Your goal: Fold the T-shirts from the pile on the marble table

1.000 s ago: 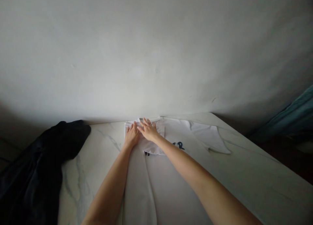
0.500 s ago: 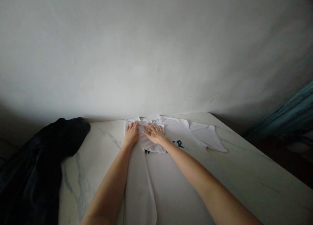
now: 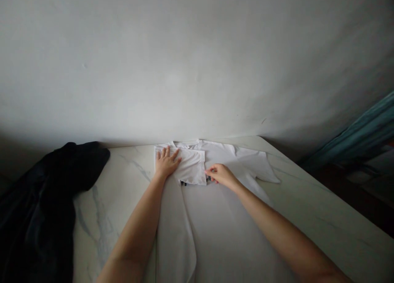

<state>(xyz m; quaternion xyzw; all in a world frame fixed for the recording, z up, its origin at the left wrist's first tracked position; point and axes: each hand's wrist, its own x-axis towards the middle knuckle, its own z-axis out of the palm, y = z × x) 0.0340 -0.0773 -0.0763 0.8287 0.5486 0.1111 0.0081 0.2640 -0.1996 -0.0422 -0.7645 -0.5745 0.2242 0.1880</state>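
A white T-shirt (image 3: 224,233) lies spread on the table, its top part folded over into a flap (image 3: 191,166). My left hand (image 3: 166,163) rests flat on that flap with the fingers spread. At the flap's right edge sits my right hand (image 3: 222,175), its fingertips bunched against the cloth. Whether those fingers pinch the cloth is hard to see. Dark print (image 3: 184,183) shows only as a small strip beneath the flap's lower edge, and the rest is hidden. A short sleeve (image 3: 261,168) sticks out to the right.
The white marble table (image 3: 320,205) ends at a wall (image 3: 197,69) behind it. A black garment (image 3: 46,197) lies bunched over the table's left edge. Teal cloth (image 3: 366,131) hangs at the far right, beyond the table.
My right hand has slid rightward off the flap to its edge, and its fingers have drawn together. The dark print under it is now covered. My left hand stays on the flap.
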